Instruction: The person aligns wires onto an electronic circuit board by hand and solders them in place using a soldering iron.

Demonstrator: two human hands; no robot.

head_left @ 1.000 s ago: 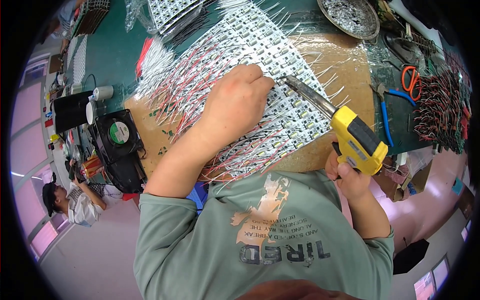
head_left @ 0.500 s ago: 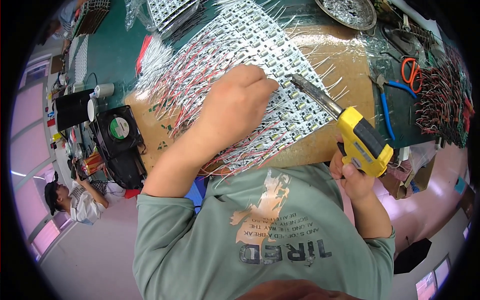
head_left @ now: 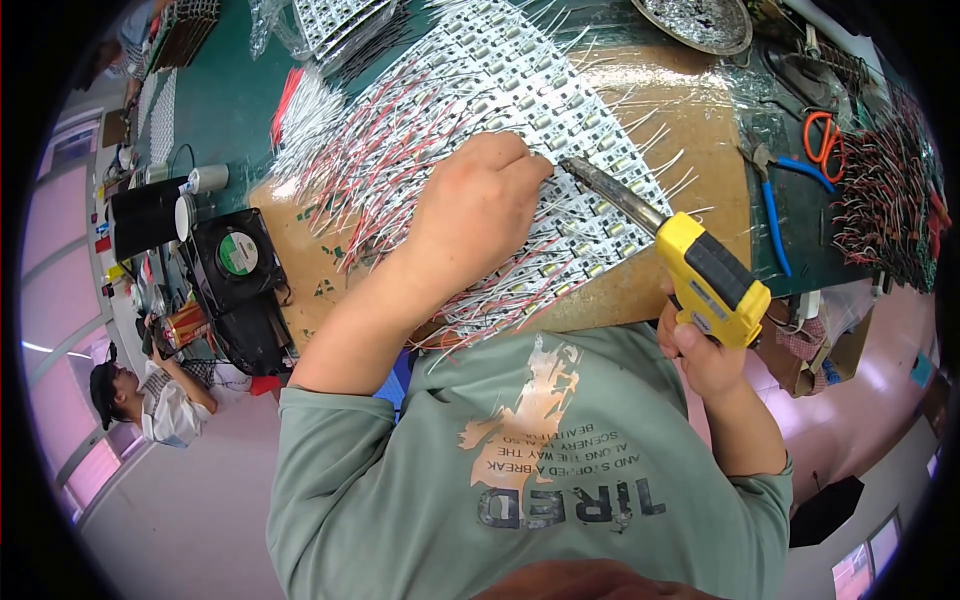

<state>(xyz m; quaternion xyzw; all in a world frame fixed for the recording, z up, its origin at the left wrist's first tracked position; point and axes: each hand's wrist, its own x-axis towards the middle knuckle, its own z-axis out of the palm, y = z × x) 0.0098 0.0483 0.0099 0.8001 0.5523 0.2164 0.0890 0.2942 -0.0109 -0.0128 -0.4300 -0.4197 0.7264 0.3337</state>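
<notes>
My right hand (head_left: 702, 350) grips a yellow and black soldering gun (head_left: 708, 285), its metal tip pointing up and left. The tip is at a large panel of white circuit boards (head_left: 500, 60), close to the fingers of my left hand (head_left: 480, 195). Those fingers are pinched together over the panel; what they hold is too small to make out. Many red and white wires (head_left: 370, 140) stick out from the panel, densest left of my left hand and below it. Under the panel lies a brown work board (head_left: 700, 170).
Left of the work board stands a black fan (head_left: 235, 255). A bundle of white wires (head_left: 310, 125) lies beyond it. At right are blue-handled cutters (head_left: 773, 225), orange-handled scissors (head_left: 822, 150) and a heap of wired boards (head_left: 885, 200). A round metal dish (head_left: 700, 25) is at the back. Another person (head_left: 150, 395) sits far left.
The soldering gun in my right hand has shifted a little left, bringing its tip nearer my left fingertips. My left hand stays nearly in place, still pinched.
</notes>
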